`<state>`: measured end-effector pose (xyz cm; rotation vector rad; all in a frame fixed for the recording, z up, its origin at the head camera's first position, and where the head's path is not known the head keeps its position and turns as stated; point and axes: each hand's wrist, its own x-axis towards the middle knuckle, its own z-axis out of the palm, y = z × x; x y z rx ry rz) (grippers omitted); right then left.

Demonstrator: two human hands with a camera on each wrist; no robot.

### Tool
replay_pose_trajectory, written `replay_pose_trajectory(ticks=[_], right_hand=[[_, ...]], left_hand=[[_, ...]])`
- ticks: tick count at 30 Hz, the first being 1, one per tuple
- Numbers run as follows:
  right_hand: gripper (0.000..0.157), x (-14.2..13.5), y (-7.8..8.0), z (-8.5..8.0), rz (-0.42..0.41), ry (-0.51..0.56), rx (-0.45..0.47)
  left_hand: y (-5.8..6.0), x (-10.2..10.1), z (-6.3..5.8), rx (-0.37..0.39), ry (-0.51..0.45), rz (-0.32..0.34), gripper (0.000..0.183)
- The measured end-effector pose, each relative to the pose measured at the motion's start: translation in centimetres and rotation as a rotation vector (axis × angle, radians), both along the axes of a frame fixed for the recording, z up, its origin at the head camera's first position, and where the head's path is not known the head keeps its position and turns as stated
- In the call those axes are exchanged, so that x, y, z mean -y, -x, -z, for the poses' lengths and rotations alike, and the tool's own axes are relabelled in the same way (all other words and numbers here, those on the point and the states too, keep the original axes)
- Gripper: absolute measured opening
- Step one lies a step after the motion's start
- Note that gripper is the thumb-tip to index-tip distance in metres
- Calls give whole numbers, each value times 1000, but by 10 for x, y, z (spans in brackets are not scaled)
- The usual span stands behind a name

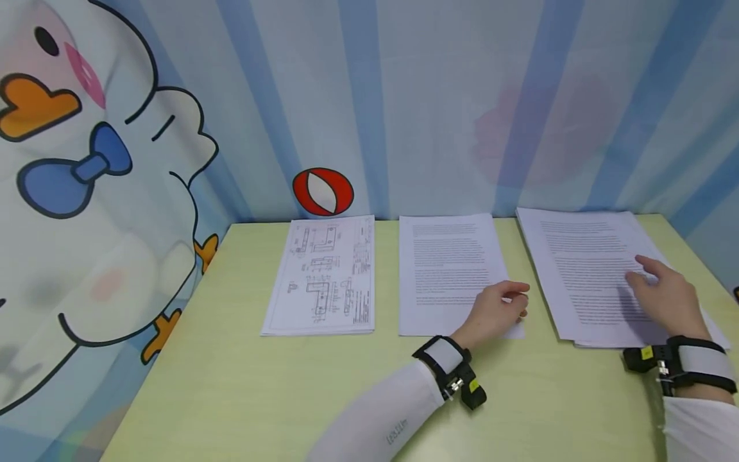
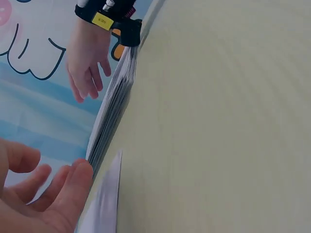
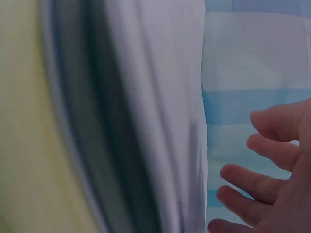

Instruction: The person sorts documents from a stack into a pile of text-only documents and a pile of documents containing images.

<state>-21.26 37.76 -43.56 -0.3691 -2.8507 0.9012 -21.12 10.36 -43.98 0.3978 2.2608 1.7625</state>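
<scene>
Three batches of paper lie side by side on the table. My left hand [image 1: 493, 311] is over the lower right part of the middle printed sheets [image 1: 444, 256], fingers loosely bent and holding nothing. In the left wrist view, the fingers of my left hand [image 2: 46, 194] are near the side of a thick paper stack [image 2: 114, 102]. Above the right stack of text pages [image 1: 589, 269] hovers my right hand [image 1: 670, 298], fingers spread and casting a shadow on the top page. The right wrist view shows that stack's layered edge [image 3: 146, 121] beside my right hand [image 3: 272, 179].
At the left lie sheets with technical drawings [image 1: 323, 276]. The pale yellow table [image 1: 219, 385] reaches back to a blue striped curtain [image 1: 433, 96] with a cartoon duck [image 1: 115, 212] on its left part. Both wrists wear strapped cameras.
</scene>
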Motion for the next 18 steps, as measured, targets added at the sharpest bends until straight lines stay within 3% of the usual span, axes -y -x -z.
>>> replay_pose_trajectory(ticks=[6,11,18], right_hand=[[59,-7,0,8,80,-17,56],[63,-11,-3,5,62,27,102],[62,-9,-1,7,77,70,116]], left_hand=[[-6,-30,5,131,1,-33,40],[-10,-45,10,154,34,2,46],[-4,-54,12,164,-43,-40,27]])
